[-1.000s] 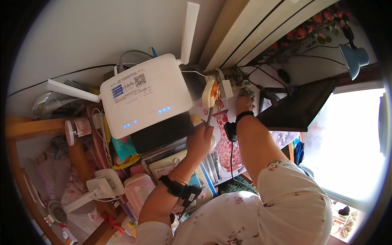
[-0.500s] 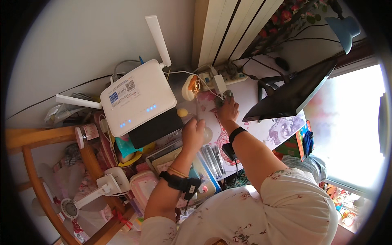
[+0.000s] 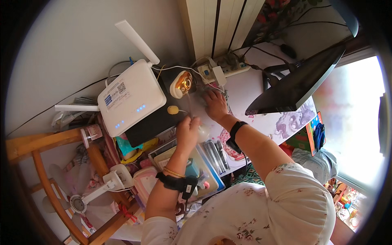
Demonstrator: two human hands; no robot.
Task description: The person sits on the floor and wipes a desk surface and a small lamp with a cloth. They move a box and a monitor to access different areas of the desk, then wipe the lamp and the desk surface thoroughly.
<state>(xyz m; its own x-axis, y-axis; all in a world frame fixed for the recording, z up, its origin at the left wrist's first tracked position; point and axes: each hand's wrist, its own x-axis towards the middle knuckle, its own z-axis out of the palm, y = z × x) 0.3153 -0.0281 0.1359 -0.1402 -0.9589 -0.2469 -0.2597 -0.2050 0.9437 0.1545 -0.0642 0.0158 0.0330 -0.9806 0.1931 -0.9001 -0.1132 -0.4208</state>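
Note:
My left hand (image 3: 188, 132) is closed round the thin pale stem of a stand with a white-and-gold head (image 3: 182, 84). A rounded, cloudy clear part (image 3: 203, 133) shows beside the fingers. A yellow knob (image 3: 173, 110) on a short white stalk sticks out to the left. My right hand (image 3: 216, 106) presses down on the desk just right of the stand. A greyish cloth (image 3: 226, 94) shows partly at its fingers, most of it hidden and blurred.
A white router (image 3: 132, 98) with lit blue lights stands at left on a black box. Behind my hands lies a power strip (image 3: 230, 67) with a white plug (image 3: 219, 76). A monitor (image 3: 300, 83) leans in at right. Pens (image 3: 216, 157) and a clear tray (image 3: 214, 185) sit near me.
My right hand has moved left across the desk, toward the stand, the cloth under its fingers. My left hand keeps hold of the stem. The whole view has shifted slightly.

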